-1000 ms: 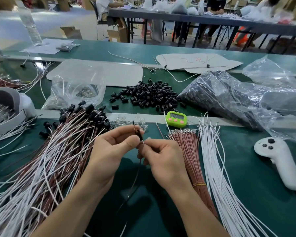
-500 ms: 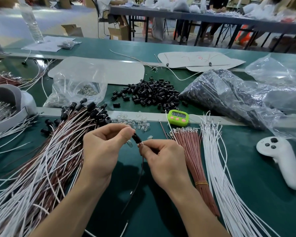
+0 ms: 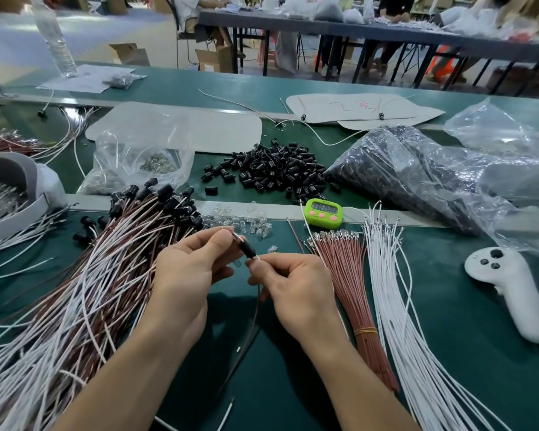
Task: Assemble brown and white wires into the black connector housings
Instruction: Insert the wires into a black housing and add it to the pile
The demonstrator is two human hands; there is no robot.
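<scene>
Head view: at the left edge of the frame, a heap of finished leads (image 3: 75, 306) is spread across the green mat (image 3: 464, 353) and crowds the left forearm. Open mat is left only at lower centre, between the forearms, and in a strip at lower right.

At centre, the upper end of a black connector housing (image 3: 249, 249) is pinched between thumb and forefinger of the left hand (image 3: 190, 275). The housing is held tilted above the mat, between the two hands. A brown wire (image 3: 255, 309) is pinched at the housing's lower end by thumb and forefinger of the right hand (image 3: 293, 287), with the other fingers curled, and hangs down towards the mat. Compared with a second ago, the hands have been drawn slightly apart and the housing is tilted further.

Clear bulbs (image 3: 246, 225) are scattered just beyond the hands, and a pile of loose housings (image 3: 271, 172) lies further up. Just right of the right hand, a banded brown wire bundle (image 3: 349, 290) and loose white wires (image 3: 402, 321) are laid side by side, with a green timer (image 3: 322, 209) at their far ends. A white controller (image 3: 511, 290) is lying near the right edge, below a plastic bag (image 3: 417, 181).
</scene>
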